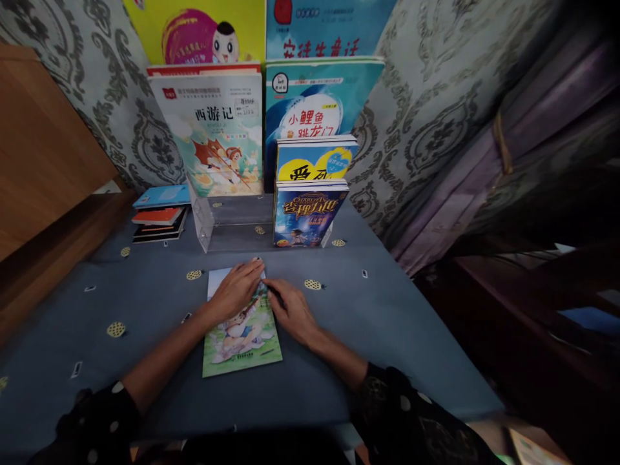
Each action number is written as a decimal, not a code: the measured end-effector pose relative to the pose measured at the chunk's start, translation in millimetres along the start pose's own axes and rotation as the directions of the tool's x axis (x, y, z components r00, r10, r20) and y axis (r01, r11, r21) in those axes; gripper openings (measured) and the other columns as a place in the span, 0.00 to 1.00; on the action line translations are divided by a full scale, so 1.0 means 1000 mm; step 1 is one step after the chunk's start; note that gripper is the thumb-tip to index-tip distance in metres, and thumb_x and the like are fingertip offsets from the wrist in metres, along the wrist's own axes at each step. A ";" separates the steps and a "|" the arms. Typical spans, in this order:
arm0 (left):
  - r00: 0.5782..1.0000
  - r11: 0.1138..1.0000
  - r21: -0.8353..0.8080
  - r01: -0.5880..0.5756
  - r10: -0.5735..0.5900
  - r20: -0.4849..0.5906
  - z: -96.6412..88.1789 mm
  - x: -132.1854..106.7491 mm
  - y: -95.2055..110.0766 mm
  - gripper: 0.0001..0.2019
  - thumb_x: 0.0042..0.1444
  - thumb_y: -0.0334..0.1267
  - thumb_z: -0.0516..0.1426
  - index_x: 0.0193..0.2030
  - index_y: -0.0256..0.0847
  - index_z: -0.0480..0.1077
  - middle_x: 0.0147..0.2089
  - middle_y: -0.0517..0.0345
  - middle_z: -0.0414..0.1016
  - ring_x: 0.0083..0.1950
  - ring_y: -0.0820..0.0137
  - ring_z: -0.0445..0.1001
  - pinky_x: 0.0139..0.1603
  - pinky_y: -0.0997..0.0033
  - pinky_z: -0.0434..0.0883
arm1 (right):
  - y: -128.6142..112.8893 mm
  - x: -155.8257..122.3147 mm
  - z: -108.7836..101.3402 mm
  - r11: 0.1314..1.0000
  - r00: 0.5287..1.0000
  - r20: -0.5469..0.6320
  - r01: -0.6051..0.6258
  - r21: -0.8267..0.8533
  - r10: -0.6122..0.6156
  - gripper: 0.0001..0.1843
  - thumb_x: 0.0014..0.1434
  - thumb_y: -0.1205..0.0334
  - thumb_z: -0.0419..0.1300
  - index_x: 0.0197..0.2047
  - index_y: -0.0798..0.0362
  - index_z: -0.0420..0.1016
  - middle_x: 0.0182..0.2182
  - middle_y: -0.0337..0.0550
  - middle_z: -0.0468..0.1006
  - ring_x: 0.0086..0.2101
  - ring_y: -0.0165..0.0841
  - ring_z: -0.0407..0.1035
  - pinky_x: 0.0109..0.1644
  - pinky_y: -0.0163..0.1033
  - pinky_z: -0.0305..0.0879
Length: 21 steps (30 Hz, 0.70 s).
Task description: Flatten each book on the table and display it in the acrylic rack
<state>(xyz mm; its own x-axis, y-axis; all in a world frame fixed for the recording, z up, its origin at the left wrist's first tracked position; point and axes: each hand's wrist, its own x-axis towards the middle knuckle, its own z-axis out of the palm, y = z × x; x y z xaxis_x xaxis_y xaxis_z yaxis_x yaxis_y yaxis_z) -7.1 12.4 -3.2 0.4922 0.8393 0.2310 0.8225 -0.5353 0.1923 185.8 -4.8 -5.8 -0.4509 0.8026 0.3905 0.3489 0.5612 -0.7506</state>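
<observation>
A thin picture book [241,337] with a green cover lies flat on the blue tablecloth [387,316] in front of me. My left hand [236,289] rests on its upper half, fingers stretched flat toward the top edge. My right hand [292,309] lies at the book's right edge, fingers extended and touching the cover near the top right corner. Neither hand grips anything.
A clear acrylic stand [213,223] behind the book holds several upright children's books, among them a dark blue one [306,214] at the front right. A small book stack [161,215] lies at the back left. Patterned curtains hang behind; a wooden panel [43,142] stands left.
</observation>
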 end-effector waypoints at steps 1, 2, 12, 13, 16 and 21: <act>1.000 1.000 -0.002 -0.001 0.001 0.007 0.000 -0.001 0.000 0.21 0.70 0.36 0.42 0.66 0.36 0.61 0.70 0.47 0.62 0.73 0.64 0.56 0.70 0.54 0.57 | 0.001 0.000 0.000 1.000 1.000 -0.009 -0.018 0.020 0.018 0.18 0.66 0.65 0.49 0.56 0.52 0.71 0.49 0.51 0.79 0.49 0.40 0.73 0.56 0.49 0.69; 1.000 1.000 -0.002 -0.002 0.002 0.011 0.000 -0.002 0.001 0.21 0.70 0.36 0.42 0.67 0.36 0.61 0.70 0.47 0.62 0.73 0.64 0.55 0.70 0.53 0.57 | 0.001 0.000 0.000 0.998 0.999 -0.018 -0.035 0.042 0.036 0.18 0.67 0.64 0.49 0.57 0.52 0.69 0.50 0.51 0.79 0.50 0.40 0.73 0.56 0.50 0.69; 0.995 1.000 0.009 -0.022 0.021 0.102 -0.010 -0.017 0.021 0.22 0.72 0.41 0.41 0.68 0.39 0.59 0.71 0.50 0.61 0.73 0.66 0.54 0.71 0.54 0.54 | 0.012 0.002 0.002 0.972 0.980 -0.116 -0.138 0.191 0.162 0.20 0.69 0.56 0.47 0.61 0.51 0.63 0.52 0.52 0.78 0.52 0.40 0.73 0.59 0.52 0.67; 0.994 1.000 0.005 -0.022 0.022 0.109 -0.011 -0.020 0.023 0.22 0.72 0.41 0.41 0.68 0.39 0.60 0.71 0.51 0.60 0.73 0.66 0.54 0.71 0.54 0.54 | 0.013 0.002 0.002 0.971 0.979 -0.116 -0.146 0.191 0.170 0.20 0.69 0.55 0.47 0.61 0.51 0.64 0.52 0.52 0.78 0.52 0.40 0.73 0.59 0.52 0.67; 0.991 0.999 -0.003 -0.043 0.043 0.128 -0.013 -0.027 0.029 0.23 0.72 0.41 0.40 0.68 0.39 0.60 0.71 0.51 0.60 0.73 0.66 0.54 0.72 0.55 0.52 | 0.013 0.002 0.002 0.971 0.977 -0.109 -0.159 0.181 0.181 0.21 0.69 0.54 0.47 0.61 0.51 0.64 0.51 0.51 0.78 0.51 0.39 0.73 0.58 0.50 0.67; 0.984 0.995 -0.015 -0.095 0.096 0.150 -0.016 -0.041 0.040 0.22 0.72 0.40 0.41 0.69 0.40 0.59 0.70 0.51 0.61 0.73 0.65 0.56 0.72 0.53 0.50 | 0.008 0.003 0.001 0.978 0.986 -0.070 -0.140 0.152 0.152 0.20 0.70 0.54 0.46 0.59 0.52 0.66 0.50 0.51 0.79 0.50 0.40 0.73 0.57 0.49 0.67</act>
<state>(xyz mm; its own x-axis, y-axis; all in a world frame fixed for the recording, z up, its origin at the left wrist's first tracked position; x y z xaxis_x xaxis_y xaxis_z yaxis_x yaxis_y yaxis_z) 0.8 -44.5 10.3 0.6059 0.7889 0.1024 0.7679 -0.6136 0.1839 186.9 1.9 -11.5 -0.3337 0.8909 0.3082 0.2795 0.4057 -0.8702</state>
